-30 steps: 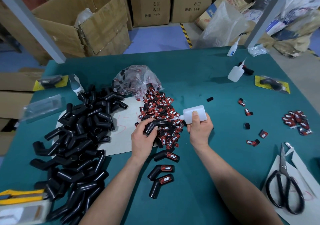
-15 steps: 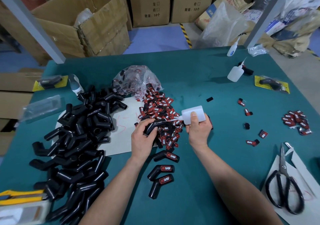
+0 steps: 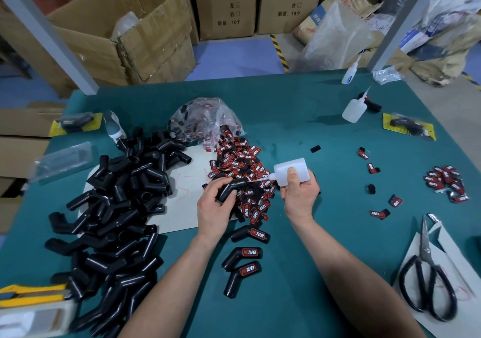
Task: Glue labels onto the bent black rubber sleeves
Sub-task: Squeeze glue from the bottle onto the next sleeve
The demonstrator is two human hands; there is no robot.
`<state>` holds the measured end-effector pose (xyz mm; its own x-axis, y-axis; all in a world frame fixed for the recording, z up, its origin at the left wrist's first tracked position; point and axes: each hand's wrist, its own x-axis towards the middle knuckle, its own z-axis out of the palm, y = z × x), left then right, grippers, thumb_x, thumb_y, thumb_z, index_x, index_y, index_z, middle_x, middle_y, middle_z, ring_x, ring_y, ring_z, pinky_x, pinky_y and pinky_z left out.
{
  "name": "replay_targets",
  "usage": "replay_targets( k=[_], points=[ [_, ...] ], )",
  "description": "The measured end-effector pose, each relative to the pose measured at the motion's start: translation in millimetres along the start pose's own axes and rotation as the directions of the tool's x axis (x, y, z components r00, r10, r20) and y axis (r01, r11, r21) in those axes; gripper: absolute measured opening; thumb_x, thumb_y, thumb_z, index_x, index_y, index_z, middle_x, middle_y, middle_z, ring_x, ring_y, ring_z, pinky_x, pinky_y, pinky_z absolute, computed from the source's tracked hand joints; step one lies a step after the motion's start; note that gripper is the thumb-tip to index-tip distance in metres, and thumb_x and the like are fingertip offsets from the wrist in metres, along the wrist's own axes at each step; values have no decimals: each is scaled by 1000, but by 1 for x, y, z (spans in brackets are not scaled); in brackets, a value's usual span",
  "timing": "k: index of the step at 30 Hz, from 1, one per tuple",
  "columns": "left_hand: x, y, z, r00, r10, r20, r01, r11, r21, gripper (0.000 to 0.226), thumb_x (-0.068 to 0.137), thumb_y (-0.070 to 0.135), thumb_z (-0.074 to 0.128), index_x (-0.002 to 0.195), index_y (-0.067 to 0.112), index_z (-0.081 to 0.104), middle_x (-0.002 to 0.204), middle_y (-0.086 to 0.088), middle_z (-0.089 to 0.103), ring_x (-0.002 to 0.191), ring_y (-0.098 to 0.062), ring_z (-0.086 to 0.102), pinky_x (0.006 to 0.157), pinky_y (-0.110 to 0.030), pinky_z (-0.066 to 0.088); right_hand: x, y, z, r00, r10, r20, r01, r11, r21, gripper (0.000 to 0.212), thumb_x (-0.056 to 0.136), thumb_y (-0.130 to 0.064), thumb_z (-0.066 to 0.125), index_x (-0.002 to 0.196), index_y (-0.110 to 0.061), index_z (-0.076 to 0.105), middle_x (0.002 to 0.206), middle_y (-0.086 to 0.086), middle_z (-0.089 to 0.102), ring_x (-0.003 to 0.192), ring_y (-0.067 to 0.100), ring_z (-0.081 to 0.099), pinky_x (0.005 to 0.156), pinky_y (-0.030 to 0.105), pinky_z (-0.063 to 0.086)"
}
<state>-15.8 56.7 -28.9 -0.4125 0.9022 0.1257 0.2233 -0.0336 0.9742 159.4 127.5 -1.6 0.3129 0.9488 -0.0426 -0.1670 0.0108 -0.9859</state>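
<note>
Now my left hand (image 3: 213, 207) grips sleeve (image 3: 228, 190) over bench (image 3: 286, 118), labels (image 3: 242, 160) at 12 o'clock; my right hand (image 3: 299, 194) clasps bottle (image 3: 291, 168), nozzle pointing 9 o'clock. Keep bead thin, outer face only.

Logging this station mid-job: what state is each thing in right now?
Left hand: grips a bent sleeve.
Right hand: grips the glue bottle, tipped sideways, nozzle at that sleeve.
Three finished sleeves: labelled, lying on the table.
Sleeve pile: unlabelled.
Label bag: open, labels spilled out.
Scissors: closed, on paper.
</note>
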Motion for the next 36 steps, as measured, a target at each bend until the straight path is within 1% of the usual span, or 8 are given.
replay_targets(
  k=[5,8,11,13,19,23,32,36],
  points=[
    [-1,0,-1,1000,-11,-2,11,1000,5,37,88,25,71,111,55,67,117,20,69,113,-5,66,93,-12,48,0,-1,-1,1000,7,-9,-7,1000,-11,35,77,-47,64,77,-14,53,54,-5,54,36,11,47,34,20,35],
    [0,0,-1,1000,-10,-1,10,1000,20,37,88,26,71,111,55,67,117,21,68,113,-4,65,97,-15,48,2,-2,-1,1000,9,-26,-10,999,-31,37,76,-49,63,76,-14,52,56,2,52,36,13,46,34,21,35],
    [0,0,0,1000,-18,-3,18,1000,19,37,87,27,71,111,54,67,117,21,69,114,-7,65,97,-16,49,0,-1,0,1000,9,-14,-9,1000,-20,36,76,-47,63,76,-14,52,53,-3,53,35,12,45,34,21,34],
    [0,0,0,1000,-22,-5,22,1000,14,38,88,24,71,111,55,67,116,21,69,114,-7,66,97,-16,49,-1,0,1,1000,3,-5,-3,1000,-21,35,77,-47,63,76,-14,52,52,-6,53,35,11,45,33,20,34],
    [-1,-1,-1,999,-47,6,47,999,3,44,91,12,74,112,51,68,117,19,69,112,-5,66,95,-16,50,1,-2,-1,1000,12,-25,-12,1000,-24,37,75,-49,63,77,-14,53,57,0,53,37,11,48,34,21,36],
    [-1,0,-1,998,-57,4,57,998,-1,45,91,9,74,112,49,69,117,20,70,112,-5,66,97,-20,51,0,1,1,1000,-2,-7,2,1000,4,35,77,-46,64,76,-13,51,51,-8,53,35,10,46,34,19,34],
    [-2,-2,-1,997,-82,15,82,997,-2,41,92,8,74,113,43,70,117,18,70,112,-9,67,100,-38,55,0,3,0,1000,-9,-3,9,1000,-17,34,79,-47,64,77,-15,52,50,-7,54,34,12,45,33,21,35],
    [-1,-2,-1,996,-86,11,86,996,-5,41,92,9,75,113,44,70,118,19,70,112,-9,67,100,-38,55,4,1,-3,1000,5,-29,-6,999,-37,37,77,-50,63,77,-15,52,51,-7,54,35,12,46,34,22,36]
  ],
)
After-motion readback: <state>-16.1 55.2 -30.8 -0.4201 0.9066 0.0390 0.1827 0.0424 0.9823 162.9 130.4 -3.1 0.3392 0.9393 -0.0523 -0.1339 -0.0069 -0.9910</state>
